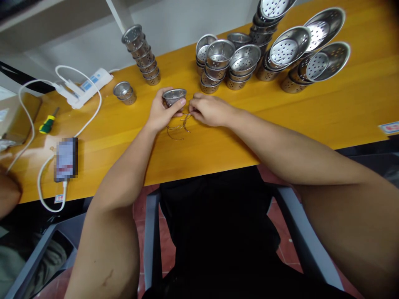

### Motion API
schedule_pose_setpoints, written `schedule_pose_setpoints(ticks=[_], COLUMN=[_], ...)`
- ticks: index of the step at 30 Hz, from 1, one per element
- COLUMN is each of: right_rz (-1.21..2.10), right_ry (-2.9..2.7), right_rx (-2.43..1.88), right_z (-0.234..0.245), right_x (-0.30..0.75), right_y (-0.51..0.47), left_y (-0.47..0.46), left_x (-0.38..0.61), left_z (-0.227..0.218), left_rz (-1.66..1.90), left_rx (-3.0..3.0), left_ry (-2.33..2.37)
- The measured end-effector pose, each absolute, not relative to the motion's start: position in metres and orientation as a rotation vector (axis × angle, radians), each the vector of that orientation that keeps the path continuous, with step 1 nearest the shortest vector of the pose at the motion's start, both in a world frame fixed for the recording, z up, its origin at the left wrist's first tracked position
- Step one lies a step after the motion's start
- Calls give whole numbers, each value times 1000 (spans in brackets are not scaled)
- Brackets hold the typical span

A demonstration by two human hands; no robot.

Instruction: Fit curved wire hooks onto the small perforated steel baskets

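Note:
My left hand (160, 111) is wrapped round a small perforated metal cup (174, 95), its rim facing up and its thumb-side wall towards me. Just right of it, my right hand (209, 109) has its fingers pinched together at the end of a curved thin wire (186, 121). Several more thin bent wires (174, 128) lie on the table below the cup. Two nested perforated cups (124, 92) stand to the left, and a tall leaning stack of such cups (145, 58) is behind them.
Beyond my right hand stand several stacks of perforated cups (218, 56), with wider flared ones (283, 52) further right. At left are a power strip (90, 89), white cables, a screwdriver (48, 123) and a phone (65, 160). Another person's arm (8, 195) shows at the left edge.

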State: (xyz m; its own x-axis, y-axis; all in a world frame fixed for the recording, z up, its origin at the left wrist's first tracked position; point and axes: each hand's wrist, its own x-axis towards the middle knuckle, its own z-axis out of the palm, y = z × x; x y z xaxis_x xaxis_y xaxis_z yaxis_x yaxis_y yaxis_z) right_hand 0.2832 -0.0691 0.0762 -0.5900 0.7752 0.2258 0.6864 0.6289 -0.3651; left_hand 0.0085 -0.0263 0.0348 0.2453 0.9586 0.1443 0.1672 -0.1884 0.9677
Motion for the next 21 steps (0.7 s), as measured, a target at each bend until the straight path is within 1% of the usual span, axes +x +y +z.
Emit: schedule_pose_setpoints(ticks=[9,14,18,21], right_rz=[430,519,561,597], right_ry=[-2308,-2044,-1940,-1909], right_rx=[-1135,-1165,-1197,-1195], right_z=[86,95,100,99], right_x=[300,307,305,303], right_y=[-61,-58,-54,-51], left_y=[-13,-24,-46,-57], left_x=[-2,-5,1,7], left_z=[32,47,65,69], left_rz=[1141,1153,1033,922], left_rx=[1643,1609,1632,1649], left_ry=[1138,1012,858,766])
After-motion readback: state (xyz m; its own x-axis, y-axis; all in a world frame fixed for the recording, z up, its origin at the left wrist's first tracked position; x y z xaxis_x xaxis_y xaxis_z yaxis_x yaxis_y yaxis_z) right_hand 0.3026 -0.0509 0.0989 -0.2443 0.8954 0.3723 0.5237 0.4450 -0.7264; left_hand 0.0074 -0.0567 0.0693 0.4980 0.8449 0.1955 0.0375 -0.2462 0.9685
